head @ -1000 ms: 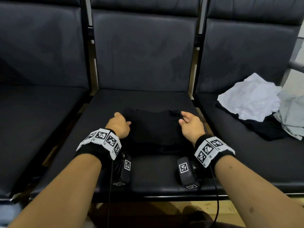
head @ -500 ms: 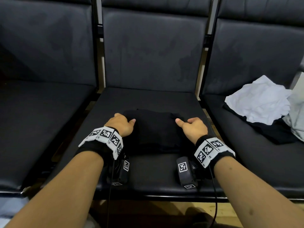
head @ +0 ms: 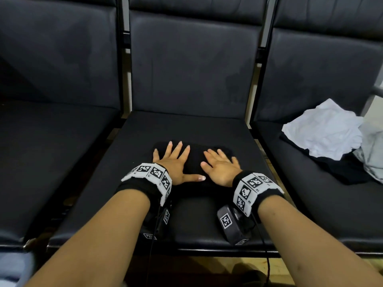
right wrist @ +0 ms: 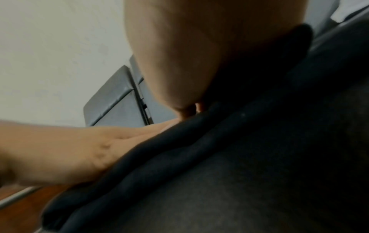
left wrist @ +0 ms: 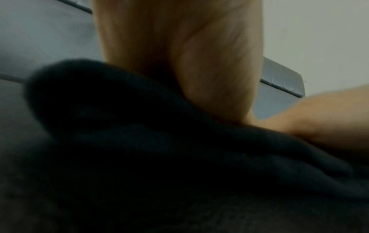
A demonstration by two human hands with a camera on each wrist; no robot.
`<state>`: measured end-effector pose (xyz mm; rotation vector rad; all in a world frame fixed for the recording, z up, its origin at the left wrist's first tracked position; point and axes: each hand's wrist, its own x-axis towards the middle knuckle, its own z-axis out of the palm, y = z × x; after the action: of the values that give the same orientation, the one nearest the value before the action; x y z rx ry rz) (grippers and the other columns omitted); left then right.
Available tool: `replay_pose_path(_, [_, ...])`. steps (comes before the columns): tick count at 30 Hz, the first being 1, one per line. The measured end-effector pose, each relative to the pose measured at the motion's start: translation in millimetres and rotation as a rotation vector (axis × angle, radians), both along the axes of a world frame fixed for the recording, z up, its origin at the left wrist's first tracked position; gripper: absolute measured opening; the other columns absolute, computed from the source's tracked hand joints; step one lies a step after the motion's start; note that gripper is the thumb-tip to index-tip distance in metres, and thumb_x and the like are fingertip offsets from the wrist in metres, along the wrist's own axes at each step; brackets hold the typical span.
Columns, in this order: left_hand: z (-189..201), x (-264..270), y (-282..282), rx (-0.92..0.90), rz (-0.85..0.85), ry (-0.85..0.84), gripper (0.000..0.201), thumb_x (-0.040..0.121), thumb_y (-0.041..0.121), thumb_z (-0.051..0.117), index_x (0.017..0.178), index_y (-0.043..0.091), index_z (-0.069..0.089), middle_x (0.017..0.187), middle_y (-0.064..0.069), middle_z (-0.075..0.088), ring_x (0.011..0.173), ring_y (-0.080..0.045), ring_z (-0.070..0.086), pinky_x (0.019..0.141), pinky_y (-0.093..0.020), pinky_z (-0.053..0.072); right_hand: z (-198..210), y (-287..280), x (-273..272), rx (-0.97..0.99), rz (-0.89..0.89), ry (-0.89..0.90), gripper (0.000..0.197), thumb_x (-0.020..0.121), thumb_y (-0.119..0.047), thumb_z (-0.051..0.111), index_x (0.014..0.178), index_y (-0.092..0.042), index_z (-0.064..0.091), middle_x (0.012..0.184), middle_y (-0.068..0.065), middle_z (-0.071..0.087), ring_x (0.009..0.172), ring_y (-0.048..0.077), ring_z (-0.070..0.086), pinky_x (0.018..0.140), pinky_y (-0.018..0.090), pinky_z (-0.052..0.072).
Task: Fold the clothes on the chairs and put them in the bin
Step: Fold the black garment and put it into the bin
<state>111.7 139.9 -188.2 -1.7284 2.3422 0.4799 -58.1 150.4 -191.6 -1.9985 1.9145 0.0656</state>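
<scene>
Folded black cloth garment (head: pixel 194 160): compact flat rectangle, lying on the middle black padded chair seat (head: pixel 186 127). Crumpled white garment (head: pixel 323 131), black garment (head: pixel 348 168) and pale grey garment (head: pixel 373 154): unfolded heap on the right-hand chair seat (head: pixel 310 195), white atop black.

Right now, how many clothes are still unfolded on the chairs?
3, piled on the right chair: a crumpled white cloth garment on top, a black one beneath, a pale grey one at the frame's edge. More may be hidden.

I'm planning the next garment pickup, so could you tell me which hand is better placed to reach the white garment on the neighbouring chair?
Probably the right hand: it lies flat on the folded black garment nearer the white garment; the left hand lies farther away.
</scene>
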Motion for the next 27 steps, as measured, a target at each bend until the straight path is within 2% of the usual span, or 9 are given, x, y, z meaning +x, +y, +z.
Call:
replay_pose_path(4, [-2,2,-3,0.041,0.024,-0.01,0.116,0.069,0.09,0.037,0.15,0.029,-0.022,0.157,0.004,-0.029,0.144,-0.02,-0.027,0.115,-0.059,-0.011,-9,-1,-17,0.047,-0.181,-0.017,0.064,0.096,-0.064,0.023,0.153,-0.042,0.001,0.16,-0.018,-0.014,0.148,0.017,-0.017,0.115,0.056,-0.008])
replay_pose_path(10, [-4,3,-2,0.062,0.017,-0.012,0.112,0.07,0.089,0.035,0.148,0.034,-0.023,0.155,0.004,-0.032,0.143,-0.018,-0.03,0.115,-0.058,-0.012,-15,-1,-19,0.069,-0.212,-0.04,0.066,0.094,-0.068,0.021,0.15,-0.047,-0.005,0.158,-0.018,-0.022,0.147,0.018,-0.02,0.115,0.054,-0.012])
replay_pose_path(13, [1,13,-1,0.073,0.058,0.149,0.104,0.076,0.083,0.042,0.152,0.036,-0.012,0.159,0.003,-0.023,0.145,-0.016,-0.025,0.117,-0.053,-0.01,-16,2,-20,0.057,-0.225,-0.072,0.068,0.093,-0.069,0.024,0.15,-0.046,-0.006,0.159,-0.015,-0.022,0.148,0.017,-0.018,0.116,0.052,-0.012])
replay_pose_path(14, [3,17,-2,0.038,0.109,0.241,0.098,0.079,0.078,0.045,0.153,0.036,-0.004,0.161,0.001,-0.016,0.146,-0.017,-0.02,0.118,-0.052,-0.006,-14,3,-20,0.032,-0.249,-0.104,0.07,0.093,-0.068,0.027,0.151,-0.045,-0.005,0.16,-0.012,-0.018,0.149,0.017,-0.014,0.116,0.05,-0.01])
replay_pose_path(16, [8,25,-5,-0.102,0.258,0.367,0.083,0.087,0.066,0.049,0.153,0.03,0.015,0.161,-0.007,0.008,0.149,-0.025,0.0,0.119,-0.05,0.013,-6,4,-20,-0.082,-0.367,-0.164,0.074,0.093,-0.063,0.036,0.154,-0.035,0.005,0.162,0.0,-0.001,0.149,0.023,0.004,0.117,0.047,0.002])
replay_pose_path(19, [23,31,-5,-0.207,0.513,0.266,0.067,0.091,0.054,0.053,0.143,0.014,0.036,0.145,-0.016,0.038,0.134,-0.036,0.034,0.107,-0.046,0.036,12,0,-24,-0.193,-0.601,-0.239,0.07,0.092,-0.05,0.05,0.145,-0.007,0.033,0.15,0.017,0.033,0.137,0.036,0.03,0.111,0.042,0.028])
replay_pose_path(22, [30,30,-4,-0.098,0.616,0.176,0.061,0.094,0.051,0.05,0.132,0.003,0.049,0.135,-0.016,0.052,0.123,-0.033,0.05,0.093,-0.036,0.042,20,2,-21,-0.057,-0.597,-0.253,0.063,0.091,-0.05,0.055,0.131,-0.002,0.053,0.137,0.017,0.051,0.125,0.035,0.049,0.099,0.034,0.041])
replay_pose_path(24, [22,26,-6,-0.034,0.621,0.157,0.068,0.095,0.055,0.046,0.135,0.0,0.047,0.137,-0.015,0.05,0.122,-0.032,0.052,0.094,-0.036,0.043,18,4,-18,-0.001,-0.56,-0.238,0.061,0.091,-0.052,0.056,0.128,-0.003,0.057,0.135,0.014,0.055,0.123,0.032,0.053,0.096,0.032,0.043])
replay_pose_path(27, [14,18,-5,0.004,0.599,0.176,0.072,0.095,0.059,0.042,0.135,-0.001,0.047,0.137,-0.014,0.049,0.121,-0.031,0.052,0.094,-0.036,0.043,14,6,-14,-0.001,-0.582,-0.339,0.059,0.089,-0.049,0.062,0.126,-0.003,0.056,0.131,0.014,0.057,0.12,0.032,0.054,0.095,0.033,0.044])
